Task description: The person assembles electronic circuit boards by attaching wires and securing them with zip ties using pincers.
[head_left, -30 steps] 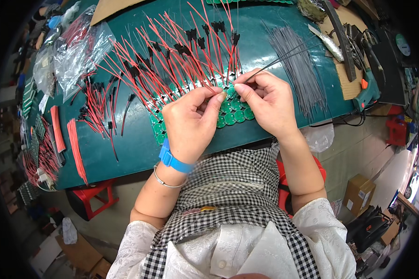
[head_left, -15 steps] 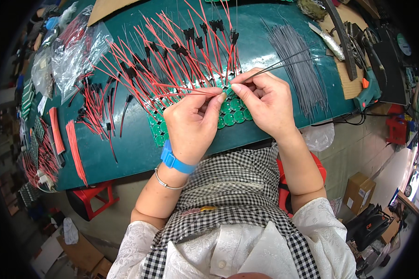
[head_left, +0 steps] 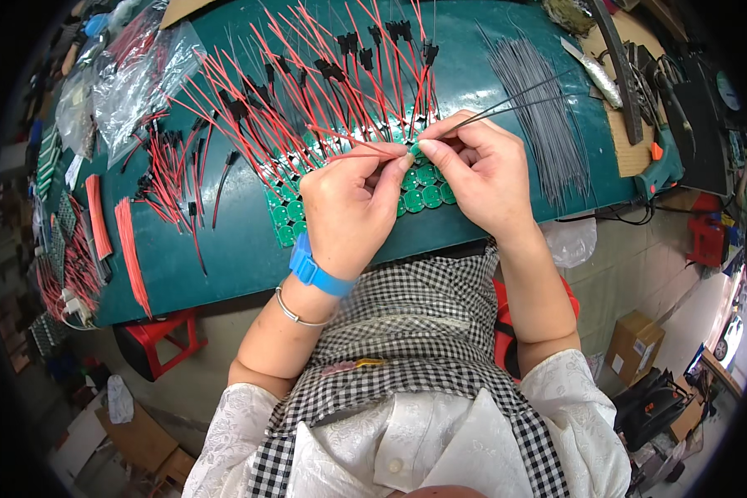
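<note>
Over a panel of small round green circuit boards [head_left: 430,196], both hands are pinched with fingertips nearly touching. My left hand [head_left: 350,195], with a blue wrist strap [head_left: 314,274] and a thin bangle below it, grips red wires [head_left: 358,146] that trail off to the left. Between finger and thumb my right hand [head_left: 488,173] pinches dark grey wires [head_left: 510,104], whose long ends stick out to the upper right. Many red wires with black connectors [head_left: 330,70] stand up from the far part of the panel. The fingers hide the wire tips.
Loose dark grey wires [head_left: 539,124] lie right of the panel. To the left are red-and-black connector leads [head_left: 168,178], bundles of red wire [head_left: 131,257] and clear plastic bags [head_left: 141,83]. A green glue gun [head_left: 661,166] rests at the right edge, and red stools [head_left: 162,340] stand below.
The whole view has shifted slightly. Both hands stay pinched close together over the panel, a little higher and further right in the picture, still holding the wires.
</note>
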`<state>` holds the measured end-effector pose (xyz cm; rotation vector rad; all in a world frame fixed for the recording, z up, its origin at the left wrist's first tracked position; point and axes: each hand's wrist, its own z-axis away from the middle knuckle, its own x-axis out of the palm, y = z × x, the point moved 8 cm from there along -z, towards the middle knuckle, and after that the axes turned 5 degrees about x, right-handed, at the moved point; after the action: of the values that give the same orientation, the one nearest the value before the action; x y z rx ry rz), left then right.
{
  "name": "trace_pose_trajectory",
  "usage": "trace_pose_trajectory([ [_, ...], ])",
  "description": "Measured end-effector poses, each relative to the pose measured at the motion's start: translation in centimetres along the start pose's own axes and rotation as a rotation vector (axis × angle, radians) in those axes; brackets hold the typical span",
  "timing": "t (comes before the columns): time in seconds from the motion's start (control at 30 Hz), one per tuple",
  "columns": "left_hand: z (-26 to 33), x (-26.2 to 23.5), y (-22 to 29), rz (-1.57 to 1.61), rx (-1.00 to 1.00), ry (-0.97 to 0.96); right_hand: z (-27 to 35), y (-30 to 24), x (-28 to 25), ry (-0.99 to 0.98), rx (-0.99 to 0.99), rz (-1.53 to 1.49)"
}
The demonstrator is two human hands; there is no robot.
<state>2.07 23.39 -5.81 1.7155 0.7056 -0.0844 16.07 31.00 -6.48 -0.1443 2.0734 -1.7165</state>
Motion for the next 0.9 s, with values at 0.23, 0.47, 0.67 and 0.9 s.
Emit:
trace_pose_trajectory([
  [0.23, 0.0, 0.2, 0.0, -0.046, 0.04, 0.004, -0.4, -1.8, 1.2, -0.128, -0.169, 0.242],
  [0.47, 0.2, 0.4, 0.3, -0.169, 0.139, 0.039, -0.9, -2.6, 0.9, -0.122, -0.154, 0.248],
  [0.67, 0.5, -0.5, 0.5, -0.069, 0.063, 0.08, -0.9, -2.1, 1.0, -0.06, -0.201, 0.149],
  [0.9, -0.1, 1.2, 1.7, 0.151, 0.031, -0.076, -1.2, -1.6, 0.5, -0.063, -0.138, 0.079],
])
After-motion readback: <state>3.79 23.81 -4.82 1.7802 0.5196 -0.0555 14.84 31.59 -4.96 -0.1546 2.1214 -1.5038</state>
